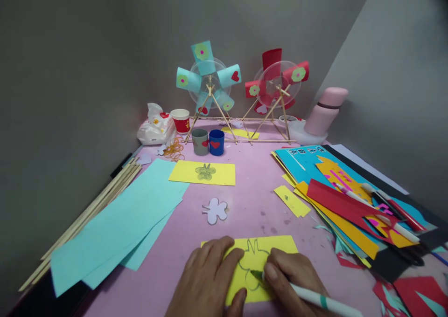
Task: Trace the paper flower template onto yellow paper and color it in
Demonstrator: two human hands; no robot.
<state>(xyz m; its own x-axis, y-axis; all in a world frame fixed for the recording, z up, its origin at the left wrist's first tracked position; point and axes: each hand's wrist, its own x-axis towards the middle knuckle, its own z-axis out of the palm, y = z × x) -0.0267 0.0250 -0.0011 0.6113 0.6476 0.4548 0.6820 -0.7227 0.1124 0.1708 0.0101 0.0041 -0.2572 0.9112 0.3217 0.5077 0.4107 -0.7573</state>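
Note:
A yellow paper card (280,244) lies at the table's front edge, with a butterfly outline drawn on it. My left hand (208,275) rests on the card's left part, fingers stretched over it. My right hand (296,279) grips a white marker (325,300) with a green tip, which meets the paper at the outline's lower part. Just beyond the card is a pale lilac butterfly cut-out (215,211). Farther back lies a second yellow card (182,171) with a shaded butterfly drawing.
Light-blue paper sheets (115,228) and wooden sticks (94,210) lie at left. Coloured papers (297,161), markers and red scraps (420,293) crowd the right. Two paper pinwheels on stick stands (210,91) (276,86), a paper cup (181,120) and a pink bottle (325,112) stand behind.

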